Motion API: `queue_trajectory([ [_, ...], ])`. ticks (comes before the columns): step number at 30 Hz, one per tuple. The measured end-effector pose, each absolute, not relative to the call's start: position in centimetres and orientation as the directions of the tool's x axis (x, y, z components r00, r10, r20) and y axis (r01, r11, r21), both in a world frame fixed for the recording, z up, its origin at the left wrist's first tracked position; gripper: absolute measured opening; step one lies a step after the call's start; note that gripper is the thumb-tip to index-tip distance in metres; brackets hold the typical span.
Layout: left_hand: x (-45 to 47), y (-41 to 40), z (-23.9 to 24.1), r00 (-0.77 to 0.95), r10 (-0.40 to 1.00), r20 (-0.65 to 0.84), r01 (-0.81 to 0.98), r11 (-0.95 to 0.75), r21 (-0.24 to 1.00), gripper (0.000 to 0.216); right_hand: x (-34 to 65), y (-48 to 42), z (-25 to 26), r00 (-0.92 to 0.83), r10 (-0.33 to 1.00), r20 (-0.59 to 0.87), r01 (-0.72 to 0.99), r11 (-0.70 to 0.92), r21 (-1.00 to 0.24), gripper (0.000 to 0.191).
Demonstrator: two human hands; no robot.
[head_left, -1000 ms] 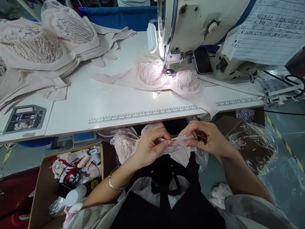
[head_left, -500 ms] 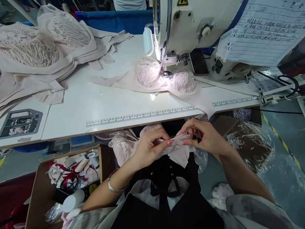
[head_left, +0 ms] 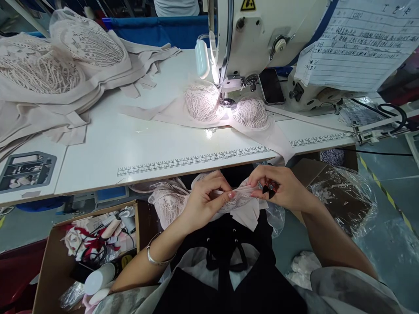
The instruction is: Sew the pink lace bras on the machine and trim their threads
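Note:
A pale pink lace bra (head_left: 168,204) lies across my lap, below the table edge. My left hand (head_left: 207,199) is closed on its edge, thumb against fingers. A short way to the right, my right hand (head_left: 284,186) pinches the same edge, and a stretch of fabric runs between the two hands. Tucked in my right hand is a small tool with dark pointed tips and orange-red parts, which looks like thread snips (head_left: 270,189). Another lace bra (head_left: 250,114) lies under the needle of the lit sewing machine (head_left: 262,37), its band hanging over the table edge.
Several stacked bras (head_left: 39,65) cover the table's left side. A phone (head_left: 271,86) lies by the machine, under a handwritten sheet (head_left: 363,48). A printed ruler (head_left: 196,159) follows the table's front edge. At lower left stands a cardboard box (head_left: 49,261) of scraps; plastic-wrapped cartons (head_left: 340,196) are at right.
My right fingers have shifted slightly, and the snips' dark tips and orange-red parts now show more clearly. Both hands keep hold of the bra's edge. The view has moved very slightly.

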State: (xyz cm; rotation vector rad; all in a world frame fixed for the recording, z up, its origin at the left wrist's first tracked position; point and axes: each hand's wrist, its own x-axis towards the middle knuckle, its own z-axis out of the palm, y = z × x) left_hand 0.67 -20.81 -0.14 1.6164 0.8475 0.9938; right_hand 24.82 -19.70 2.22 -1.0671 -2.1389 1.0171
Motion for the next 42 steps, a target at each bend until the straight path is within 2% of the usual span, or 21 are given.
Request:
queue_trajectory([
  [9,0.6,-20.7,-0.1,0.399,0.885,0.239,0.05,-0.281,0.958,0.018,25.0,-19.4,2.4,-0.55,0.83,0.092,0.351,0.33,-0.876,0.011],
  [16,0.9,-21.0,0.1,0.476,0.876,0.079,-0.044,-0.066,0.997,0.024,25.0,-19.8,2.7,-0.388,0.921,0.048,0.261,0.16,-0.952,0.026],
  [24,1.3,-20.9,0.4,0.459,0.887,0.047,-0.009,-0.048,0.999,0.028,24.4,-20.3,2.8,-0.323,0.945,0.06,0.265,0.151,-0.952,0.026],
  [27,1.7,-20.7,1.2,0.481,0.877,0.005,0.01,-0.012,1.0,0.018,23.9,-20.7,3.5,-0.289,0.956,0.042,0.299,0.132,-0.945,0.022],
  [28,1.9,-20.6,1.5,0.496,0.868,-0.005,0.035,-0.015,0.999,0.014,23.8,-20.8,3.8,-0.293,0.956,0.032,0.317,0.128,-0.94,0.021],
  [31,2.7,-20.4,2.1,0.524,0.851,0.048,0.187,-0.17,0.967,0.028,23.4,-21.0,4.6,-0.34,0.94,0.002,0.369,0.135,-0.919,0.018],
  [33,3.3,-20.3,2.1,0.492,0.859,0.141,0.278,-0.308,0.91,0.016,23.2,-21.1,4.9,-0.362,0.932,-0.002,0.404,0.155,-0.901,0.018],
  [34,3.5,-20.3,2.0,0.468,0.866,0.177,0.297,-0.342,0.892,0.007,23.2,-21.1,5.1,-0.361,0.933,0.008,0.418,0.17,-0.892,0.018],
  [35,3.7,-20.3,1.9,0.442,0.877,0.187,0.297,-0.34,0.892,0.008,23.2,-21.2,5.1,-0.349,0.937,0.027,0.435,0.187,-0.881,0.019],
  [38,3.8,-20.2,1.5,0.422,0.905,0.053,0.206,-0.152,0.967,0.017,23.7,-21.3,5.0,-0.223,0.964,0.143,0.498,0.238,-0.834,0.018],
  [40,3.8,-20.0,1.3,0.437,0.896,-0.083,0.124,0.031,0.992,0.024,24.3,-21.2,4.5,-0.12,0.971,0.208,0.5,0.24,-0.832,0.031],
  [42,3.7,-19.8,1.3,0.447,0.877,-0.177,0.064,0.166,0.984,0.028,24.9,-21.2,3.8,-0.089,0.979,0.186,0.464,0.206,-0.862,0.045],
])
